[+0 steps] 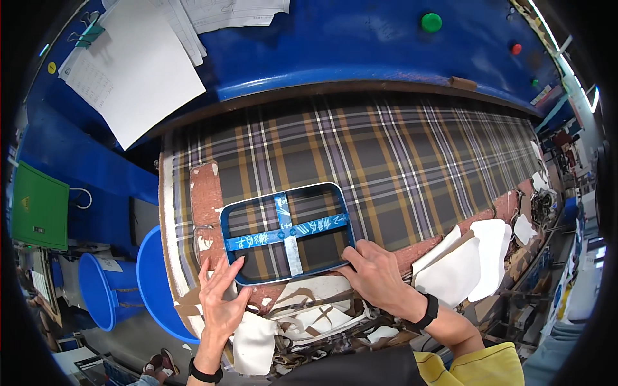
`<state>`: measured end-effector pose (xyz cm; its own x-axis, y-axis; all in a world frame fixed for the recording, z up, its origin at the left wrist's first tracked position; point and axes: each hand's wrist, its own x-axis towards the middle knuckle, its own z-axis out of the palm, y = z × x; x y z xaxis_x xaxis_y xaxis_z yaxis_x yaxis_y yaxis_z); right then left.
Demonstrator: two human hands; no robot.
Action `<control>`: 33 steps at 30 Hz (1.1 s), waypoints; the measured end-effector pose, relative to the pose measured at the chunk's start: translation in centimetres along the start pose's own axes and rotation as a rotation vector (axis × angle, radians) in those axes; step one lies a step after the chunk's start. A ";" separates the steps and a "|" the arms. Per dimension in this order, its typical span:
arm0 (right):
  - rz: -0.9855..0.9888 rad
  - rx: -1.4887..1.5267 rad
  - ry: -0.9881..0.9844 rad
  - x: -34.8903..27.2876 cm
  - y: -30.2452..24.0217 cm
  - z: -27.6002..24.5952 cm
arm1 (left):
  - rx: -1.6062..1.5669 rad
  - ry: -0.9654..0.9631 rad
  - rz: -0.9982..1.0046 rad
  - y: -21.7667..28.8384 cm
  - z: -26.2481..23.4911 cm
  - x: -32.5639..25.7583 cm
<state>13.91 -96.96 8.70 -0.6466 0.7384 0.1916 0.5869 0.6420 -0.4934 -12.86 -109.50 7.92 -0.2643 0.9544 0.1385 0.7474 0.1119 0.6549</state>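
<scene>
A blue rounded-rectangular cutting die frame [287,233], crossed by two strips of blue tape, lies flat on plaid fabric [399,161] spread over the work surface. The frame sits between the two hands, at its near edge. The left hand [222,302] rests at the frame's lower-left corner with fingers spread and flat, fingertips touching the rim and pressing down rather than closing around it. The right hand [376,273] lies at the lower-right corner, fingers curled lightly, fingertips against the frame's outer edge; it grasps nothing either. Both wrists carry dark bands.

Under the fabric's near edge shows a worn reddish cutting board [206,193], chipped in places. Just below the hands lie white fabric scraps [302,318] with cut-out holes, and to the right a stack of white cut pieces [470,257]. Beyond the fabric rises the blue machine body [360,45], bearing a green button [431,22] and a red button [515,49]. White paper sheets [141,71] lie on its left part. To the left of the table stands a blue bin [103,289].
</scene>
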 end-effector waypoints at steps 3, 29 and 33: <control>0.004 -0.005 -0.008 0.0 -0.2 -0.2 | -0.005 0.003 0.000 0.0 0.0 0.0; 0.010 -0.018 -0.020 0.1 -0.2 0.3 | -0.004 0.006 0.036 -0.5 -0.4 -0.2; 0.038 -0.015 -0.046 0.3 -0.4 -0.3 | -0.022 0.021 0.040 -0.6 0.0 0.0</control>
<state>13.69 -96.93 9.19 -0.6450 0.7525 0.1333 0.6187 0.6166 -0.4869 -13.31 -109.57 7.57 -0.2475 0.9519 0.1808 0.7440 0.0672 0.6648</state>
